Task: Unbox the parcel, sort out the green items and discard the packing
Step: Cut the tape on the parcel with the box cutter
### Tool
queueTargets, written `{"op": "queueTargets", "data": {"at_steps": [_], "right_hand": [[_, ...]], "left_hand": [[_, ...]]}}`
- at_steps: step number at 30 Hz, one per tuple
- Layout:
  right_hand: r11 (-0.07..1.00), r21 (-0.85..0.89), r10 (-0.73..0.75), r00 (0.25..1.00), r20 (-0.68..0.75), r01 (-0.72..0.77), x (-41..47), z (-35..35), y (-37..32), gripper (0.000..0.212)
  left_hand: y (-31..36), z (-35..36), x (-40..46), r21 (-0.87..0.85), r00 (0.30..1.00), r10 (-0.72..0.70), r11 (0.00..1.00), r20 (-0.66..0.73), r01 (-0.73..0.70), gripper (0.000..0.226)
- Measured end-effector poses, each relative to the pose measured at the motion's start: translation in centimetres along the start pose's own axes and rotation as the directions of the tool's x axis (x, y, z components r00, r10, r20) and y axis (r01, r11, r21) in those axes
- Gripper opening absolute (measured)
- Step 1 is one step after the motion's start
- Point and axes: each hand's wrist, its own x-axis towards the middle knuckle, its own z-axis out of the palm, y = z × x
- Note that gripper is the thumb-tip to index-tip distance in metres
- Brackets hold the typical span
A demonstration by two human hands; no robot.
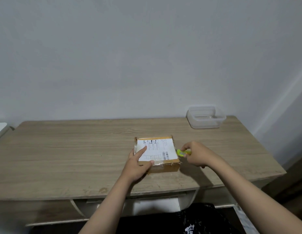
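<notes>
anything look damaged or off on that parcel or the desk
The cardboard parcel is scuffed: its corners are frayed and torn, and the clear tape over the white shipping label is wrinkled. It is still closed. The desk has a worn patch on its front edge. The plastic container looks fine.

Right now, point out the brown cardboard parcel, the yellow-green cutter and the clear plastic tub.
brown cardboard parcel [159, 167]: head view, front cardboard side.
yellow-green cutter [180, 152]: head view, exposed front end.
clear plastic tub [205, 123]: head view, near wall.
</notes>
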Motion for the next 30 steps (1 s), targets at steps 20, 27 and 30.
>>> {"op": "queueTargets", "data": {"at_steps": [20, 27, 30], "right_hand": [[0.948, 0.294, -0.048, 0.967, -0.251, 0.123, -3.5, 2.6, 3.5, 0.034], [0.917, 0.352, -0.075, 0.949, -0.308, 0.186, -4.4, 4.2, 4.4, 0.033], [0.908, 0.377, -0.041, 0.934, -0.355, 0.183, -4.7, 4.6, 5.0, 0.033]], "left_hand": [[2.4, -4.2, 4.5, 0.148, 0.964, -0.041, 0.989, 0.262, 0.001, 0.054], [2.8, -5.4, 6.3, 0.154, 0.965, -0.032, 0.988, 0.262, -0.009, 0.054], [1.8, -5.2, 5.0, 0.168, 0.973, -0.005, 0.985, 0.230, -0.035, 0.062]]}}
